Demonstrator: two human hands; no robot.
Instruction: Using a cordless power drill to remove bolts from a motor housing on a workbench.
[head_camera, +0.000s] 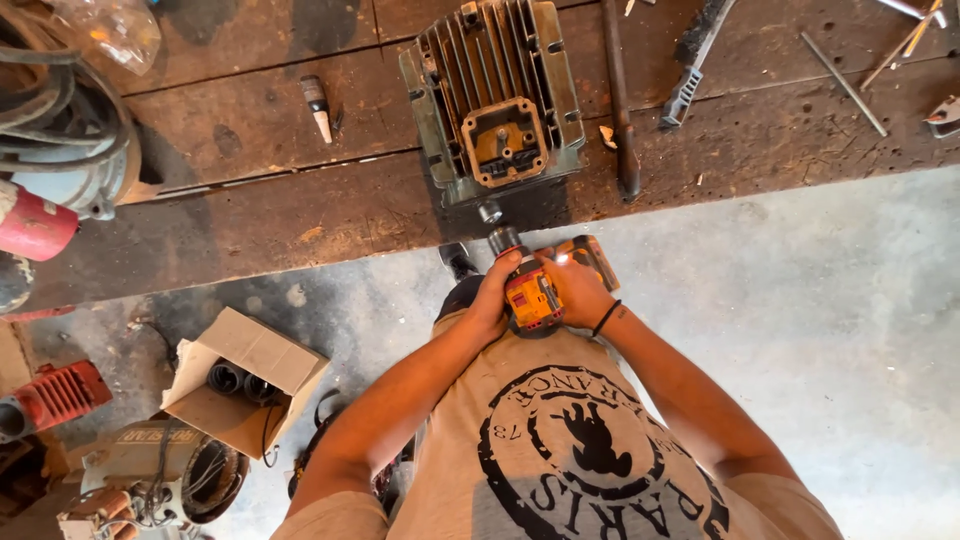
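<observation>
Head view looks straight down on a person gripping a yellow and black cordless power driver (532, 296) with both hands. Left hand (494, 292) wraps closed around the front of the tool body, and right hand (578, 290) closes around its rear, a dark band at that wrist. The driver's dark metal socket end (492, 222) points at the near edge of a finned grey metal motor housing (495, 95), which lies on a worn, stained wooden plank bench (280, 210). An open rectangular recess with a rusty orange rim sits in the housing's top face. A long dark steel bar (620, 100) lies just beside the housing. On the dusty concrete floor (800, 320), an open brown cardboard box (240, 385) holds dark ribbed tubular parts. A red finned machine part (55, 395) lies well to its left.
</observation>
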